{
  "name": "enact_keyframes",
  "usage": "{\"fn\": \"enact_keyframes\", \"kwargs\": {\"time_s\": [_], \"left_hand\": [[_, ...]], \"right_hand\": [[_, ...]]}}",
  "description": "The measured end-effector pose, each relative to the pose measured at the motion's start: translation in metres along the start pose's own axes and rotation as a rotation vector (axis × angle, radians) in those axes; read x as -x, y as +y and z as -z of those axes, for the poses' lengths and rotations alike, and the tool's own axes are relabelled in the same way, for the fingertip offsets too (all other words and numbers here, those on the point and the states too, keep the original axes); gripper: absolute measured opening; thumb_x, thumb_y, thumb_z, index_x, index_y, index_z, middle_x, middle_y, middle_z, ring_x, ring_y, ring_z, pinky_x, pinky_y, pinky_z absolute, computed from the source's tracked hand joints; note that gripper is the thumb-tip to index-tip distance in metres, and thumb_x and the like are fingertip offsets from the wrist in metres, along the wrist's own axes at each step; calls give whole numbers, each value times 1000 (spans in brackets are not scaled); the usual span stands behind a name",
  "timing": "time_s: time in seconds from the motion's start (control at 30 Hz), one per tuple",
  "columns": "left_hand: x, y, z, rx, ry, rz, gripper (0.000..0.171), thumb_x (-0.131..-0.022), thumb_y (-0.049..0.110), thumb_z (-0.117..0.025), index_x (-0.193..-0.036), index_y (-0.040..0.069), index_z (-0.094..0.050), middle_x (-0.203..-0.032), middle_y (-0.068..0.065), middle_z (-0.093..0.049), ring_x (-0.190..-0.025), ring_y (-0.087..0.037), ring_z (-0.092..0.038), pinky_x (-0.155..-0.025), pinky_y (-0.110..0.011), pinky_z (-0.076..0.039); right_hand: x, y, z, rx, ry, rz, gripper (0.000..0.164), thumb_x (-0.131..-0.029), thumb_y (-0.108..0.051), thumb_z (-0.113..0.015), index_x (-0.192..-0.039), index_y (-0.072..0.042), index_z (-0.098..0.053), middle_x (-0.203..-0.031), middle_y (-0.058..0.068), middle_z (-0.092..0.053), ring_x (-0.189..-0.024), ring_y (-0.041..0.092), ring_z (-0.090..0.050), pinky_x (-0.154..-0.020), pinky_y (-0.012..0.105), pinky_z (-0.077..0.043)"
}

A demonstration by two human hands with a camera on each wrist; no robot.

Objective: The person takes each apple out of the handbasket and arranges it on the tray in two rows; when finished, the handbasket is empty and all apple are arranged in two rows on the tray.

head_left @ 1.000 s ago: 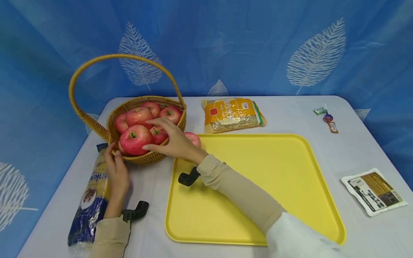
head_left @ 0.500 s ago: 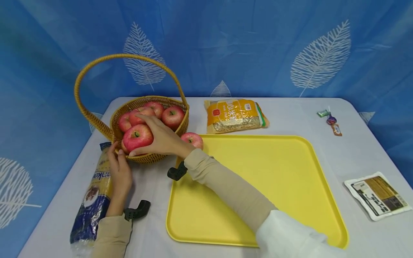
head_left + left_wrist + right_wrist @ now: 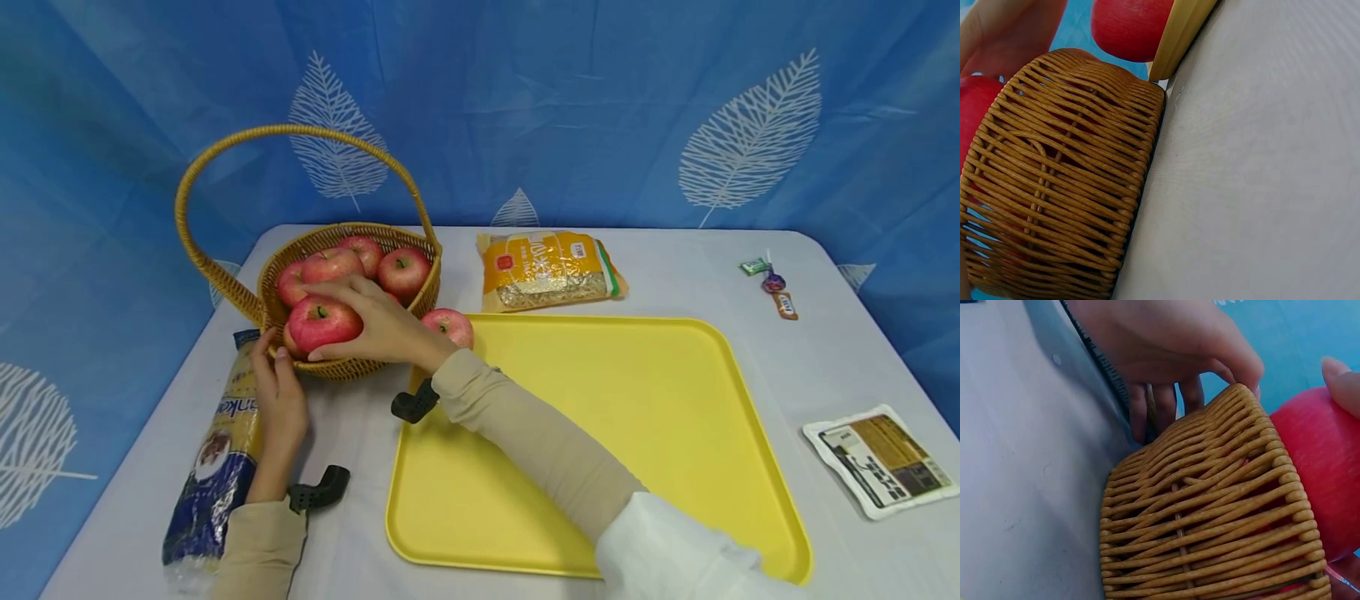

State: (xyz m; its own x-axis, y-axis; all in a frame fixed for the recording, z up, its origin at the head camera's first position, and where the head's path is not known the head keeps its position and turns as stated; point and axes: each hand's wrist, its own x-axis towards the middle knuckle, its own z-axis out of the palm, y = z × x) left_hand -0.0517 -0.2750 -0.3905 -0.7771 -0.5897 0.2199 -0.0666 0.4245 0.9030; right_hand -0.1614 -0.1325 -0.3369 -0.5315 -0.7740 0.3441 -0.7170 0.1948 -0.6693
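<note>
- While the left hand [image 3: 283, 408] holds the near left rim of the wicker basket [image 3: 352, 368], the right hand [image 3: 378, 321] grips a red apple [image 3: 321, 323] at the basket's near side.
- Right fingers: curved over the fruit, with the thumb opposite on its near side, so that the apple is pinched between them; its stem faces up. Whether it touches the fruit beneath cannot be told.
- Left fingers: closed about the rim; the right wrist view shows several of them reaching down beside the woven wall.
- Other apples [image 3: 403, 273]: grouped in the basket behind the gripped one, with the tall arched handle [image 3: 300, 131] rising above.
- Yellow tray [image 3: 637, 400]: flat on the white tabletop [image 3: 337, 550], right of the basket, crossed by the right sleeve [image 3: 540, 442]. A lone apple [image 3: 450, 325] sits at its far left corner, just beyond the right wrist.
- Orange bag of grain [image 3: 551, 271]: lying behind the tray.
- Blue and gold packet [image 3: 217, 462]: lengthwise beside the left forearm.
- Far right: small wrapped sweets [image 3: 774, 283] near the back, and a white-edged pouch [image 3: 881, 461] nearer the front.
- Backdrop: blue curtain [image 3: 570, 108] printed with white leaves.
</note>
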Motion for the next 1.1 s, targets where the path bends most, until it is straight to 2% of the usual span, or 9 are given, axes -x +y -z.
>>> {"fn": "enact_keyframes", "kwargs": {"time_s": [0.13, 0.27, 0.37, 0.57, 0.77, 1.1], "left_hand": [[0, 1, 1, -8, -2, 2, 45, -99, 34, -27, -139, 12, -29, -146, -4, -29, -132, -21, -30, -108, -46, -26], [1, 2, 1, -16, 0, -1, 45, -99, 34, -27, -139, 13, -29, -147, -5, -28, -134, -22, -27, -109, -46, -23], [1, 2, 2, -15, -3, -4, 45, -99, 34, -26, -139, 12, -29, -147, -5, -27, -136, -22, -24, -111, -46, -20], [1, 2, 2, -4, -5, -8, 45, -99, 32, -27, -139, 10, -29, -147, -7, -27, -136, -23, -23, -111, -46, -19], [1, 0, 1, -4, 7, -17, 45, -99, 32, -27, -138, 10, -30, -146, -7, -28, -136, -22, -23, -112, -44, -18], [2, -3, 1, -11, 3, -19, 46, -99, 33, -27, -139, 9, -29, -145, -9, -28, -136, -23, -23, -112, -44, -18]], "right_hand": [[4, 1, 1, 5, 16, 59, 64, -76, -43, -68, -133, -30, -44, -131, -4, -41, -118, 3, -34, -96, 17, -36], [8, 0, 3, 19, 28, 129, 56, -80, -39, -66, -131, -26, -47, -133, 0, -41, -120, 6, -33, -96, 17, -36], [10, 0, 2, 0, 34, 150, 52, -82, -36, -65, -130, -24, -50, -134, 2, -40, -122, 9, -32, -95, 17, -36], [15, 2, 3, -80, 57, 124, 49, -80, -31, -67, -127, -22, -54, -133, 2, -40, -123, 7, -30, -94, 16, -38], [21, 2, 5, -145, 106, 33, 49, -77, -34, -71, -123, -27, -57, -133, -1, -40, -126, 3, -28, -96, 22, -38], [31, 2, 6, -178, 191, -30, 53, -72, -33, -76, -122, -28, -58, -133, -4, -40, -125, 1, -31, -97, 24, -40]]}}
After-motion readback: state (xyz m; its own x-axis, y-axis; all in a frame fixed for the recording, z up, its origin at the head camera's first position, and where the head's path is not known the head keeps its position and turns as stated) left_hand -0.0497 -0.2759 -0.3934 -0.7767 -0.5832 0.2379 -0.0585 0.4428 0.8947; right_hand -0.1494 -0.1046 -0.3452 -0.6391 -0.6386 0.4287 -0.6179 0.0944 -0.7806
